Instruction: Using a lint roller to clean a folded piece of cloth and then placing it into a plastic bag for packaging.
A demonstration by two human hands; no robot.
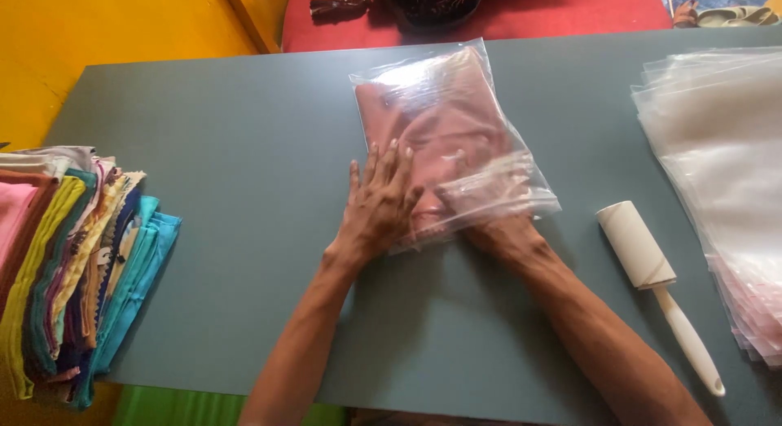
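Both forearms reach toward twelve o'clock. Left hand (381,199) presses flat, fingers spread, on a clear bag (453,141) of pink cloth (440,120); right hand (489,218) is inside it, its grip indiscernible.

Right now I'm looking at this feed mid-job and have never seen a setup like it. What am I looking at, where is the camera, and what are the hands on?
There is one picture, taken by a camera worn on the person's head and looking down at their own two bare hands; no machine is involved.

The hands work on a grey table. In the middle lies a clear plastic bag with a folded pink cloth inside it. The left hand lies flat, fingers spread, on the bag's near edge. The right hand reaches into the bag's open end, so its fingers are partly hidden under the plastic and its grip cannot be judged.

At the left edge sits a stack of folded cloths in many colours. To the right lies a lint roller with a white handle, and beyond it a pile of empty clear bags.
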